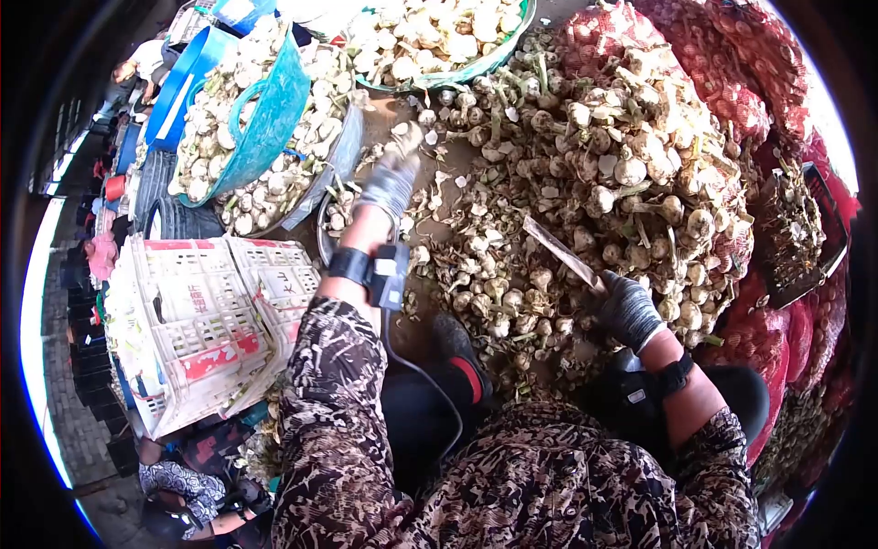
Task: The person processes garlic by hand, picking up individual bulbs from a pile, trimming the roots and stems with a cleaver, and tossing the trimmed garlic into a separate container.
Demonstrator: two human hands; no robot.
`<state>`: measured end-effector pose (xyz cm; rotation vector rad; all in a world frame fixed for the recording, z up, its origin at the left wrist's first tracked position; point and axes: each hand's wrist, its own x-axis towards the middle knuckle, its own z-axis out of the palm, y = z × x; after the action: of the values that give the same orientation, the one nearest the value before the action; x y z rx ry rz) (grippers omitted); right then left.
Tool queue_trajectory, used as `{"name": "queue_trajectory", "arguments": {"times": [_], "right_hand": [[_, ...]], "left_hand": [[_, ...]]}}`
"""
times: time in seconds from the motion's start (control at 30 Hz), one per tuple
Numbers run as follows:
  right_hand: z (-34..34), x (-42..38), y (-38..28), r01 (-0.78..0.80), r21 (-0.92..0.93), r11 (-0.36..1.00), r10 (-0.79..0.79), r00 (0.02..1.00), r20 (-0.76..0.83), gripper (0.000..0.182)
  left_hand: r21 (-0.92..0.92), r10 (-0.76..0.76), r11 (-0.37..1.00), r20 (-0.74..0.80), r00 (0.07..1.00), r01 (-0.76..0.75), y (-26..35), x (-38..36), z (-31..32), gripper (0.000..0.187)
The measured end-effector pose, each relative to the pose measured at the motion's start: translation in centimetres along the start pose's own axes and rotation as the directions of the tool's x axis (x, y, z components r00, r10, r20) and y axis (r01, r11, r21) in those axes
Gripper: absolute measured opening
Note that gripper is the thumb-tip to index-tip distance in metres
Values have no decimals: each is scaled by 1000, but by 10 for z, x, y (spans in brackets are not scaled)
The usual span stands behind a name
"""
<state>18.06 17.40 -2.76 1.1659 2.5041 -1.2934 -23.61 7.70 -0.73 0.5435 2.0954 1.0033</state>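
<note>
My right hand (628,313), in a grey glove, is wrapped round the handle end of a knife (560,251). Its long, dirty blade points up and left over the loose garlic bulbs (494,291). My left hand (391,183), also gloved, reaches forward above the rim of a round container of garlic. Motion smears its fingers, and whether a bulb is between them cannot be made out. To the right rises a big heap of garlic (631,174) with stems and roots still on, just beyond my right hand.
A teal tub (272,123) of garlic tilts at the upper left, near a blue bin (189,87). Another garlic-filled basket (457,71) stands at the back. A white plastic crate (215,316) is at my left; red mesh sacks (732,101) line the right. Other people (183,499) sit at left.
</note>
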Motion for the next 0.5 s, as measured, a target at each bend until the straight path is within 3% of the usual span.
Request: {"name": "queue_trajectory", "arguments": {"times": [0.03,0.07,0.13,0.2,0.23,0.27,0.33,0.4,0.43,0.47,0.5], "right_hand": [[-8,-2,-9,-40,-20,999,40,999,24,33],[-12,-2,-14,-81,-44,996,83,995,48,32],[-10,-1,-12,-96,-41,995,98,994,55,32],[-8,-4,-13,-65,50,997,63,998,24,30],[21,4,33,-114,257,960,101,993,64,32],[20,5,31,-124,253,960,111,992,65,32],[17,5,19,-48,8,999,48,997,66,34],[16,6,10,-62,59,996,59,997,59,42],[7,7,-3,-85,8,996,83,992,97,45],[-3,8,-18,-108,-44,993,113,985,131,47],[2,12,-12,-62,-29,998,65,990,122,48]], "left_hand": [[410,-31,911,-16,999,35,-37,2,22,44],[747,-62,661,-32,998,66,-74,4,43,49],[951,-385,278,-14,923,131,-98,-8,74,49],[953,-369,240,-87,925,185,-174,-1,80,46],[946,-362,240,-120,924,217,-214,6,81,46],[940,-361,249,-134,923,234,-215,-1,83,44],[903,-346,355,-114,931,242,-204,-17,83,42],[790,-280,574,-58,958,215,-188,-30,82,36],[256,-531,832,109,840,493,-212,-15,81,40],[-96,-471,852,289,833,515,-219,-11,87,41],[-408,-394,703,459,796,583,-225,-6,93,41]]}}
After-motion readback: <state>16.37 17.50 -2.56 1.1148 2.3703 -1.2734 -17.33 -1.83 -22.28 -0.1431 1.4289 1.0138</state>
